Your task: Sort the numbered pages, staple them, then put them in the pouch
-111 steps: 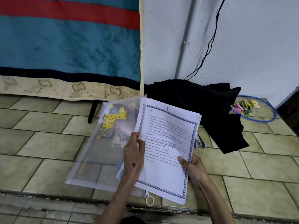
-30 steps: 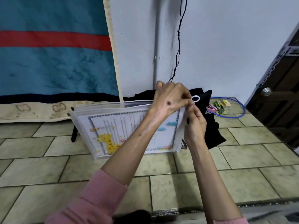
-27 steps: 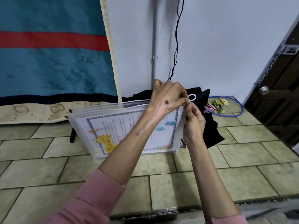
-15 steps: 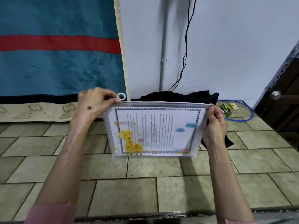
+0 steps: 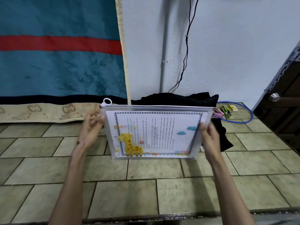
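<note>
I hold the pouch (image 5: 154,132) upright in the air over the floor (image 5: 146,189), long side level, with the pages (image 5: 159,132) already inside and showing through the clear front. The zip pull (image 5: 107,101) sits at the top left end, so I judge the zip closed or nearly so.

My right hand (image 5: 209,137) is clamped on the pouch's right edge, thumb on the front, fingers behind. My left hand (image 5: 91,127) is just beside the left edge and blurred; fingers look loosely apart, and I cannot tell if it touches the pouch.

Step in hand, my read: finish the closure and set the pouch down. To do it well:
- run the left fingers along the top strip to check the seal, with the right hand keeping the far end taut
- keep the pouch level so the pages don't slump to one corner
- lay it flat on the floor, not propped

Counts:
- pouch: one
- page stack: one; sheet count hidden, only the top sheet shows
- zip pull: one
- hands: two
- staplers (image 5: 218,113): one pink for sure, small green and yellow items (image 5: 227,109) beside it, too small to count
- blue hoop (image 5: 250,113): one
- black cloth (image 5: 178,99): one heap, behind the pouch
</note>
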### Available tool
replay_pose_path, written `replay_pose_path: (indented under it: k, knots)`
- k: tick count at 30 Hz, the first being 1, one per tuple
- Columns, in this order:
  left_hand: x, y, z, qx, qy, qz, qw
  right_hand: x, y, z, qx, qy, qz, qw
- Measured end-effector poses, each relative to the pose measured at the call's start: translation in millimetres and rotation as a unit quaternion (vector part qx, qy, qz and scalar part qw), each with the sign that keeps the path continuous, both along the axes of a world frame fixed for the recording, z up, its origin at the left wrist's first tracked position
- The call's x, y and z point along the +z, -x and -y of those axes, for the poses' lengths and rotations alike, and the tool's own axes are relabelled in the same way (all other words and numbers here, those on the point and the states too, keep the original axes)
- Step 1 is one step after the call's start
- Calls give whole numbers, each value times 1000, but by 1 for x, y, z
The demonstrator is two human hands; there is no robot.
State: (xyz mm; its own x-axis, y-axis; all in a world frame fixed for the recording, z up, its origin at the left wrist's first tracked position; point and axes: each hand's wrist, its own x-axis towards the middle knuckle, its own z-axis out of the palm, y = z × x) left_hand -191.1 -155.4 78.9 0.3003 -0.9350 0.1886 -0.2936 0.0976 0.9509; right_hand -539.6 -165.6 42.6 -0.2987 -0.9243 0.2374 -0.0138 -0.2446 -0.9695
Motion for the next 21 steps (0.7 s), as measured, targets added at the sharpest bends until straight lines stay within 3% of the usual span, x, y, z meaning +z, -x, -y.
replay_pose_path:
  k: [2, 7, 12, 16, 18, 21]
  knots:
    - [-35, 10, -8, -1, -78, -5, 997, -18, -9, -10, -27, -27, -55, 998]
    - [-58, 32, -25, 152, -36, 81, 984, -11, -29, -22, -115, -69, -137, 981]
    - [-98, 23, -41, 187, -156, 134, 961, -65, -47, -47, -87, -136, -342, 926]
    - [-135, 17, -58, 172, -215, 352, 895, -95, -56, -54, -65, -220, -481, 846]
    - [-138, 22, -63, 165, -228, 381, 881, -96, -61, -56, -63, -225, -493, 838]
    - [-140, 19, -59, 152, -232, 353, 894, -97, -58, -56, -47, -207, -478, 852]
